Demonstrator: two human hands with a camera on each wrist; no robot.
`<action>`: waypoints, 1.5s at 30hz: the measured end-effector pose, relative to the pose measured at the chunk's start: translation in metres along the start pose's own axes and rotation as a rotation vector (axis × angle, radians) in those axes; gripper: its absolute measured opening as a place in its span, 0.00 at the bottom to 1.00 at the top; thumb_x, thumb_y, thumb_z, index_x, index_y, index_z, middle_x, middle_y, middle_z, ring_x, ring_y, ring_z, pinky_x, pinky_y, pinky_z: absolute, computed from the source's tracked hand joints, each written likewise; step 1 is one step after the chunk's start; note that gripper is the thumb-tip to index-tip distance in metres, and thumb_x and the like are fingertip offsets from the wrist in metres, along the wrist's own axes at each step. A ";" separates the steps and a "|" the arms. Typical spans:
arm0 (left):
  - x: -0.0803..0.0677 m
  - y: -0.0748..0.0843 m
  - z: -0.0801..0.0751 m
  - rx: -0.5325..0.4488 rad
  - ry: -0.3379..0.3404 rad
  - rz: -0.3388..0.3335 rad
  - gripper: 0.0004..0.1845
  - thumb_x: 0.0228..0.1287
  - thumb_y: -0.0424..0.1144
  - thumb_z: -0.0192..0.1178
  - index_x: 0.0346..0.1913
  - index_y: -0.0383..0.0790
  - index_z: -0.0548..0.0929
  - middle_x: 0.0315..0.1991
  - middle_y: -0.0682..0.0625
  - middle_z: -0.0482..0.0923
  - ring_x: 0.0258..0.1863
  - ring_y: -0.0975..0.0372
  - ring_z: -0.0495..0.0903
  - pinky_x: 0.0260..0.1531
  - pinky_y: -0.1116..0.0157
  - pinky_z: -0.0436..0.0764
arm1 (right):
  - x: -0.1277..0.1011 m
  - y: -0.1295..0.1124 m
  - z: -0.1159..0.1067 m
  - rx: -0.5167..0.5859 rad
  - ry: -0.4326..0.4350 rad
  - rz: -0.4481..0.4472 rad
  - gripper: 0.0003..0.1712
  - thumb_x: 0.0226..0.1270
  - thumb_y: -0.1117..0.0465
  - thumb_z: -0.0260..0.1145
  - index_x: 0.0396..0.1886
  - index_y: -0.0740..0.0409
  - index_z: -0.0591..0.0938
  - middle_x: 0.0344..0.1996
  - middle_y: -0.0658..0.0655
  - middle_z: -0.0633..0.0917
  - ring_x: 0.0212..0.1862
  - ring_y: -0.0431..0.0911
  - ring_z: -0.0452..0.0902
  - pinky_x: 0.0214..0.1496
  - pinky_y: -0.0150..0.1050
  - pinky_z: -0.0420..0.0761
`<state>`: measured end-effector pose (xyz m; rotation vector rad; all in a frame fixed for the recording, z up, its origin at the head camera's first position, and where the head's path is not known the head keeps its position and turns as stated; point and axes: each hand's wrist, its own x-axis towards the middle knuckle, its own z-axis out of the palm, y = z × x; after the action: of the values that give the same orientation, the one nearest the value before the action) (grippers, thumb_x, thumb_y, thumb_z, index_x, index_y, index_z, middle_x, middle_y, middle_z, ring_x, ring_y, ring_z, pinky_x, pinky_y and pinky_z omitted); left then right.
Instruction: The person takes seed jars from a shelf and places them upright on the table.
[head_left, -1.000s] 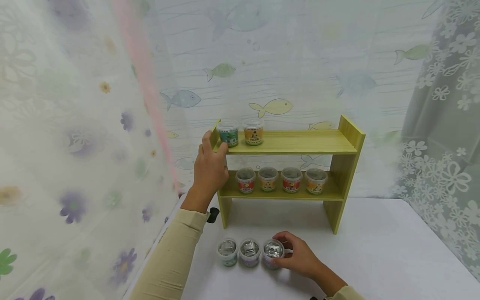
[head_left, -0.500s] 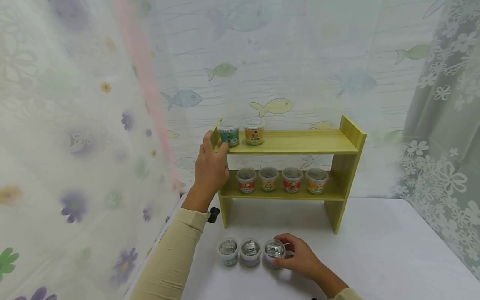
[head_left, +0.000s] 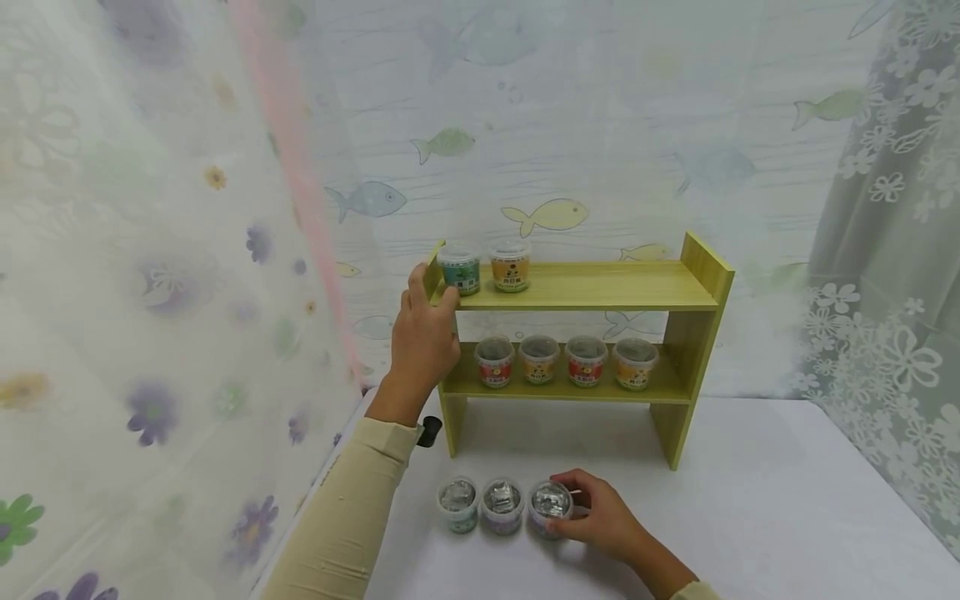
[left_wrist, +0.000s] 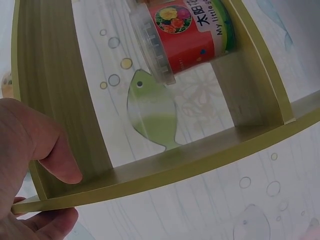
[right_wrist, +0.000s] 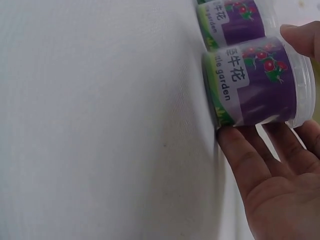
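My left hand [head_left: 424, 342] grips the left end of a yellow-green wooden two-tier shelf [head_left: 615, 287]. In the left wrist view its thumb lies inside the side board and its other fingers outside. Down on the white table, my right hand [head_left: 606, 518] holds the rightmost of three small plastic cups in a row, with thumb and fingers on opposite sides. This purple-labelled cup [right_wrist: 262, 82] has a clear lid and stands upright on the table. Beside it are another purple-labelled cup [head_left: 502, 506] and a teal-labelled cup [head_left: 457, 505]; silvery packets show through the lids.
The top tier bears a teal-labelled cup [head_left: 461, 273] and an orange-labelled cup [head_left: 510, 271] at its left. On the lower tier, red-labelled [head_left: 495, 367] and orange-labelled cups alternate. Patterned curtains [head_left: 562, 150] hang behind and at both sides of the white table [head_left: 772, 492].
The whole scene shifts very slightly in the head view. Both hands keep their places, left on the shelf and right on the purple-labelled cup.
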<state>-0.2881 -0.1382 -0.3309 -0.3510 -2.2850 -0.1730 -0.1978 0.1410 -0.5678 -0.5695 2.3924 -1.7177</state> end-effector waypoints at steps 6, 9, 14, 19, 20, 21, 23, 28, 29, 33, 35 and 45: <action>-0.001 0.001 0.001 -0.001 -0.020 -0.001 0.21 0.61 0.28 0.63 0.58 0.42 0.78 0.77 0.33 0.50 0.51 0.42 0.74 0.34 0.50 0.83 | -0.001 0.004 0.001 0.002 0.010 0.000 0.37 0.53 0.58 0.84 0.62 0.62 0.79 0.58 0.62 0.83 0.56 0.55 0.85 0.51 0.30 0.81; -0.001 0.001 0.000 -0.004 -0.018 -0.003 0.22 0.59 0.28 0.64 0.58 0.42 0.79 0.77 0.32 0.51 0.52 0.42 0.74 0.35 0.50 0.84 | -0.001 0.004 0.001 0.018 0.011 0.001 0.37 0.53 0.58 0.84 0.62 0.61 0.79 0.58 0.62 0.83 0.56 0.55 0.85 0.51 0.30 0.81; 0.000 0.001 -0.001 -0.004 -0.009 -0.004 0.23 0.59 0.28 0.64 0.58 0.42 0.79 0.77 0.32 0.51 0.53 0.42 0.74 0.35 0.50 0.84 | 0.000 0.004 0.002 0.030 0.016 0.001 0.38 0.53 0.58 0.84 0.62 0.60 0.79 0.59 0.62 0.83 0.56 0.54 0.85 0.52 0.30 0.81; 0.001 0.002 0.001 -0.006 -0.021 0.001 0.23 0.59 0.28 0.65 0.59 0.42 0.79 0.77 0.32 0.50 0.52 0.42 0.74 0.35 0.50 0.84 | -0.001 0.006 0.001 0.038 0.024 0.008 0.38 0.52 0.58 0.84 0.63 0.61 0.79 0.59 0.63 0.83 0.56 0.55 0.85 0.53 0.31 0.82; 0.000 0.002 0.001 -0.003 -0.024 0.000 0.23 0.59 0.29 0.65 0.59 0.42 0.79 0.77 0.33 0.50 0.52 0.42 0.74 0.35 0.50 0.84 | -0.002 0.007 0.001 0.046 0.021 0.008 0.38 0.53 0.58 0.84 0.63 0.61 0.79 0.60 0.63 0.83 0.56 0.55 0.85 0.53 0.31 0.82; 0.000 0.002 0.001 0.000 -0.026 -0.001 0.24 0.59 0.29 0.66 0.59 0.42 0.79 0.77 0.33 0.50 0.52 0.42 0.74 0.35 0.51 0.84 | -0.002 0.007 0.001 0.056 0.018 0.011 0.39 0.53 0.58 0.84 0.63 0.62 0.79 0.60 0.64 0.82 0.56 0.55 0.85 0.53 0.32 0.82; 0.000 0.002 0.001 0.005 -0.022 0.000 0.24 0.59 0.29 0.66 0.59 0.42 0.79 0.77 0.33 0.50 0.52 0.42 0.74 0.35 0.51 0.84 | -0.002 0.008 0.001 0.071 0.012 0.015 0.39 0.53 0.58 0.84 0.64 0.62 0.78 0.60 0.64 0.82 0.56 0.55 0.85 0.53 0.32 0.83; -0.001 0.000 -0.001 0.006 -0.002 0.010 0.22 0.58 0.28 0.65 0.57 0.41 0.78 0.77 0.32 0.52 0.51 0.42 0.75 0.33 0.51 0.84 | -0.002 0.009 0.001 0.075 0.003 0.024 0.39 0.54 0.56 0.84 0.65 0.60 0.78 0.61 0.64 0.82 0.57 0.54 0.85 0.53 0.33 0.84; -0.001 0.000 -0.001 0.006 0.004 0.011 0.22 0.58 0.28 0.65 0.56 0.41 0.79 0.77 0.32 0.52 0.51 0.42 0.75 0.32 0.51 0.84 | -0.002 0.008 0.001 0.073 0.005 0.025 0.39 0.53 0.56 0.84 0.65 0.60 0.78 0.61 0.63 0.82 0.56 0.54 0.85 0.53 0.33 0.84; -0.001 -0.001 -0.002 0.006 0.019 0.014 0.21 0.58 0.27 0.64 0.56 0.41 0.78 0.77 0.32 0.51 0.51 0.41 0.74 0.31 0.51 0.83 | -0.001 0.004 0.002 0.057 0.005 0.027 0.39 0.53 0.56 0.84 0.65 0.58 0.79 0.60 0.63 0.83 0.54 0.51 0.85 0.51 0.33 0.84; -0.001 -0.002 -0.002 0.004 0.024 0.012 0.21 0.58 0.27 0.64 0.56 0.41 0.78 0.77 0.32 0.51 0.51 0.42 0.74 0.32 0.51 0.83 | -0.001 0.002 0.002 0.046 0.005 0.027 0.39 0.53 0.56 0.84 0.65 0.58 0.79 0.60 0.63 0.83 0.53 0.50 0.86 0.51 0.34 0.85; 0.000 -0.001 0.000 -0.011 0.002 0.004 0.22 0.58 0.27 0.65 0.56 0.42 0.78 0.77 0.32 0.50 0.52 0.42 0.74 0.33 0.50 0.83 | -0.002 -0.001 -0.003 0.048 -0.022 0.028 0.46 0.52 0.58 0.84 0.69 0.62 0.74 0.61 0.65 0.82 0.54 0.53 0.85 0.51 0.35 0.85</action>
<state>-0.2880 -0.1389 -0.3311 -0.3609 -2.2825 -0.1838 -0.1965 0.1442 -0.5666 -0.5432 2.3261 -1.7434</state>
